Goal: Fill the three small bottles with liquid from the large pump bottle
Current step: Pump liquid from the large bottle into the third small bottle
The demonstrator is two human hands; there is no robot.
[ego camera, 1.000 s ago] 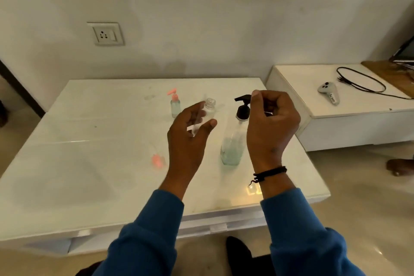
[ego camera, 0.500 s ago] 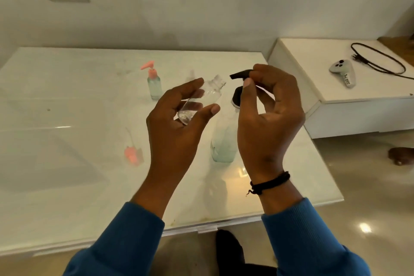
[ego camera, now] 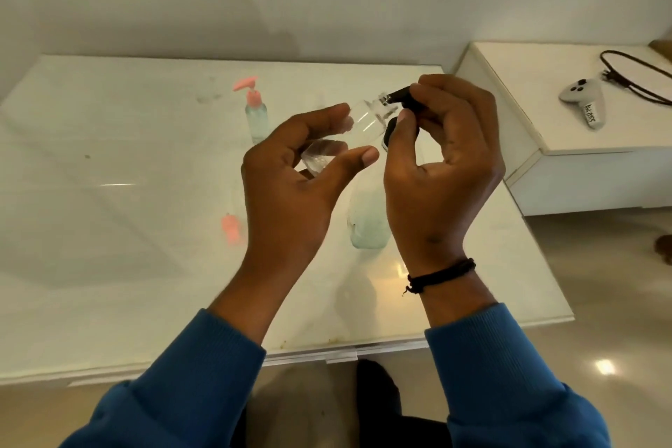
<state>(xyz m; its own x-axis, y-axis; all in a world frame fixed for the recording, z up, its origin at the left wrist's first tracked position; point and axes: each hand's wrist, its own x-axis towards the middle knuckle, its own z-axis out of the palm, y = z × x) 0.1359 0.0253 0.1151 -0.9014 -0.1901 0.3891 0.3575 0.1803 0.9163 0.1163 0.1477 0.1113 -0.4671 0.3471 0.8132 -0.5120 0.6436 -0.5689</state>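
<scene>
My left hand (ego camera: 291, 189) holds a small clear bottle (ego camera: 342, 142) tilted, thumb and fingers curled loosely round its body, its uncapped mouth raised to the black spout of the large pump bottle (ego camera: 367, 218). My right hand (ego camera: 443, 171) sits on the black pump head (ego camera: 400, 98), fingers closed over the top of it, thumb against the collar below. The step in hand, as I judge it, is filling this small bottle; the next move calls for a steady press on the pump while the mouth stays right under the spout, or the liquid will miss and run over my fingers.

The small bottle in my grip looks nearly empty; whether a little liquid lies in its base I cannot tell. The large bottle stands on the white table (ego camera: 109, 265) just behind my right wrist, with pale green liquid low in it. Farther back stands another small bottle with a pink pump (ego camera: 255, 113), upright, holding clear liquid. A loose pink pump top (ego camera: 231, 229) lies on the table to the left of my left wrist. A third small bottle is not in sight.
</scene>
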